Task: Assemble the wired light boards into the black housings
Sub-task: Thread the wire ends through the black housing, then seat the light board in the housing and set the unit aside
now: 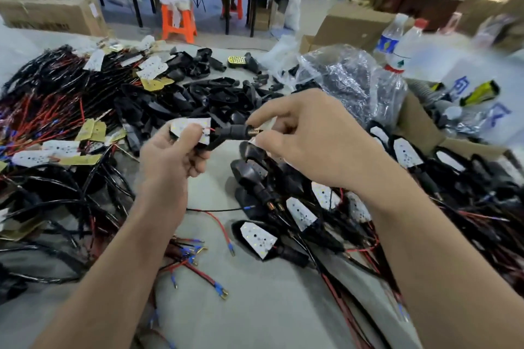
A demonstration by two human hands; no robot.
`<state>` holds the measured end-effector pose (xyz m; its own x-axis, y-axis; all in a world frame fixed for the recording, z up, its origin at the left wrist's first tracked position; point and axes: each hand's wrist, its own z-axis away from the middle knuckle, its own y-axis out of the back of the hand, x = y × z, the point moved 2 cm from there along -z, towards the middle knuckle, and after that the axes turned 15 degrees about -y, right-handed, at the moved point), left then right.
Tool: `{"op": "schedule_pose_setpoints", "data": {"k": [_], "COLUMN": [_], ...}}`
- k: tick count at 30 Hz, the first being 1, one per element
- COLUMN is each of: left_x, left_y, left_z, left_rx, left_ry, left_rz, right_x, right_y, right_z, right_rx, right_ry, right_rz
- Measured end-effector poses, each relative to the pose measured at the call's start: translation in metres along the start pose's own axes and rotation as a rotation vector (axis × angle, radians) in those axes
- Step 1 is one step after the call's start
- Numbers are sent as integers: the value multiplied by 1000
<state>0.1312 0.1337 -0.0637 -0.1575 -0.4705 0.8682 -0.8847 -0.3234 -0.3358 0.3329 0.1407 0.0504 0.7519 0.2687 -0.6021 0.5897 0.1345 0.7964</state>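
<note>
My left hand (173, 156) grips a white light board (190, 125) together with a black housing, thumb pressed on the board's face. The housing's black stem (231, 132) juts right and ends in a brass threaded tip (254, 131). My right hand (314, 133) pinches that tip between thumb and fingers. Thin red wire shows where board and stem meet. Both hands hover above the grey table (255, 306).
Loose wired light boards (42, 154) and red-black wire bundles lie left. Empty black housings (195, 99) pile at centre back. Assembled units (259, 238) lie under my right forearm. Plastic bag (348, 76), water bottles (397, 48) and a cardboard box (419, 125) stand right.
</note>
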Motion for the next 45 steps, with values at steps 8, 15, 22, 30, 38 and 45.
{"op": "schedule_pose_setpoints", "data": {"k": [8, 15, 22, 30, 38, 45], "left_x": [24, 12, -1, -3, -27, -31], "left_y": [21, 34, 31, -8, -37, -43], "left_z": [-9, -13, -20, 5, 29, 35], "left_rx": [516, 578, 241, -194, -201, -493], "left_ry": [-171, -108, 201, 160, -16, -190], "left_rz": [-59, -220, 256, -115, -324, -646], "right_x": [36, 17, 12, 38, 107, 103], "right_y": [-31, -88, -61, 22, 10, -31], "right_z": [2, 2, -18, 22, 80, 106], "right_rx": [-4, -158, 342, 335, 140, 90], "right_ry": [-145, -40, -84, -67, -497, -487], "right_rz": [-126, -46, -537, -475, 292, 545]}}
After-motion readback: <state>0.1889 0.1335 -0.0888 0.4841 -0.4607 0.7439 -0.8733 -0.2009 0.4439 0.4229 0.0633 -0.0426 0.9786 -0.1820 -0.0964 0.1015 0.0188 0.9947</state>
